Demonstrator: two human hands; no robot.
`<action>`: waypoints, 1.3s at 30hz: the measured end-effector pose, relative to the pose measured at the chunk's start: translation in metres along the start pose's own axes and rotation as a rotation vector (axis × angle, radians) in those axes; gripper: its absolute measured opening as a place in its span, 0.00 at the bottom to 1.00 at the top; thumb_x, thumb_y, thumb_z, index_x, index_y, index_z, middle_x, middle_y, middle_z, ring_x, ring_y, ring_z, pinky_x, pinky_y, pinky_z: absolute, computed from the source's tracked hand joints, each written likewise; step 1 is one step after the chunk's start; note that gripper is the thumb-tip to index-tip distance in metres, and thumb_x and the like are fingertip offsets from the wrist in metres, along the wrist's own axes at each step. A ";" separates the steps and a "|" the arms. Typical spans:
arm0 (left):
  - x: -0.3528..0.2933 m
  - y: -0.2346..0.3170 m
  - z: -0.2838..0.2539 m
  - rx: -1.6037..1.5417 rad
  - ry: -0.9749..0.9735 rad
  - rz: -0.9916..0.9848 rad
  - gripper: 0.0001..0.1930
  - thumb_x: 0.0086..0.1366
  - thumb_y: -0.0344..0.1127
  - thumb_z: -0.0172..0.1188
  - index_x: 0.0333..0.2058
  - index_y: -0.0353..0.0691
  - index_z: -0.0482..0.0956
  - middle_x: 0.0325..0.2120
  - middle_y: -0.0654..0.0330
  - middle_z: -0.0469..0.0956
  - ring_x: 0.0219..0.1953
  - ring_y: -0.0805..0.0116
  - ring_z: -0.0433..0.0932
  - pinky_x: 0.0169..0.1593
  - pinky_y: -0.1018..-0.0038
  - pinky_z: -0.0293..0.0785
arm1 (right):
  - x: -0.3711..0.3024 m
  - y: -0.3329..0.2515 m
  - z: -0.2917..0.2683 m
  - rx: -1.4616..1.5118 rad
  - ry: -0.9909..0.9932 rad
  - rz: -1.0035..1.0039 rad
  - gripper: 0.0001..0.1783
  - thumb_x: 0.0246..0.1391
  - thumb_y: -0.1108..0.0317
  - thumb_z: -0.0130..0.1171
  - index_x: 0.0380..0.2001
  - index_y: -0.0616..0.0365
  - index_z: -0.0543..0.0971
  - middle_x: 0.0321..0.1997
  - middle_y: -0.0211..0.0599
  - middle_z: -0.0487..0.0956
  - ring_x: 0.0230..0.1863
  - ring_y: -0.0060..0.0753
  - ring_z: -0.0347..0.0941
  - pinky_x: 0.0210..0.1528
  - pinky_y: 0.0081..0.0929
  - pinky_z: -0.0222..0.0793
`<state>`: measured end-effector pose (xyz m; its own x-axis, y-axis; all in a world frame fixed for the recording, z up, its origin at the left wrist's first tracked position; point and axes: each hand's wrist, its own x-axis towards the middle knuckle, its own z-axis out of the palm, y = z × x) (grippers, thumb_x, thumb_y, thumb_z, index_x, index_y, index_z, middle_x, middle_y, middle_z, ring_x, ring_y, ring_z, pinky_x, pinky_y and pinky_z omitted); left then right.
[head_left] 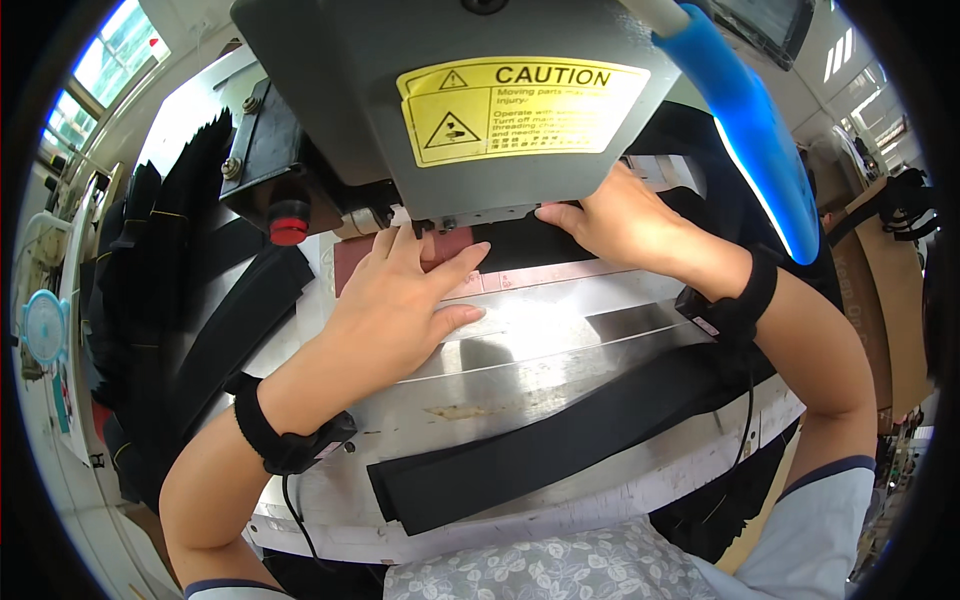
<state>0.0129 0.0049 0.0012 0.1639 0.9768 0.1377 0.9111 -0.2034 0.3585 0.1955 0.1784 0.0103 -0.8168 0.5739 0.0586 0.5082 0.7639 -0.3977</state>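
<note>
My left hand lies with spread fingers on a reddish-brown plate beneath the grey sewing machine head. Its fingertips reach close under the head, by a black cloth strip. My right hand rests at the right of that strip, thumb stretched out over it; the other fingers are partly hidden behind the machine head. A pink measuring strip runs along the near edge of the work. Both wrists carry black bands with small boxes.
Folded black strips lie across the near side of the metal table. More black strips are at the left, beside a dark pile. A red button projects at the left; a blue-sleeved lamp hangs at the right.
</note>
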 end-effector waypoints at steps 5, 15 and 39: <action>0.003 0.001 0.002 0.054 0.007 -0.006 0.25 0.61 0.44 0.60 0.56 0.44 0.72 0.36 0.50 0.68 0.40 0.54 0.67 0.46 0.64 0.67 | 0.001 0.001 0.000 0.076 -0.015 0.027 0.10 0.55 0.67 0.58 0.28 0.64 0.77 0.31 0.49 0.78 0.35 0.49 0.75 0.39 0.39 0.68; 0.006 -0.001 0.005 0.127 0.037 0.054 0.25 0.61 0.41 0.60 0.56 0.41 0.71 0.48 0.48 0.69 0.46 0.53 0.69 0.52 0.63 0.67 | 0.003 0.002 0.001 0.052 -0.010 -0.002 0.09 0.54 0.68 0.59 0.27 0.64 0.77 0.31 0.48 0.78 0.34 0.49 0.75 0.39 0.40 0.68; -0.024 -0.025 -0.037 0.221 0.056 -0.262 0.25 0.59 0.43 0.61 0.51 0.35 0.73 0.48 0.49 0.72 0.52 0.52 0.66 0.56 0.60 0.62 | -0.029 -0.019 -0.016 -0.224 -0.299 -0.379 0.24 0.51 0.68 0.60 0.54 0.58 0.74 0.57 0.44 0.71 0.56 0.48 0.69 0.57 0.35 0.67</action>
<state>-0.0277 -0.0159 0.0236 -0.1023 0.9874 0.1203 0.9803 0.0796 0.1806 0.2145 0.1521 0.0309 -0.9800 0.1613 -0.1169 0.1816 0.9645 -0.1918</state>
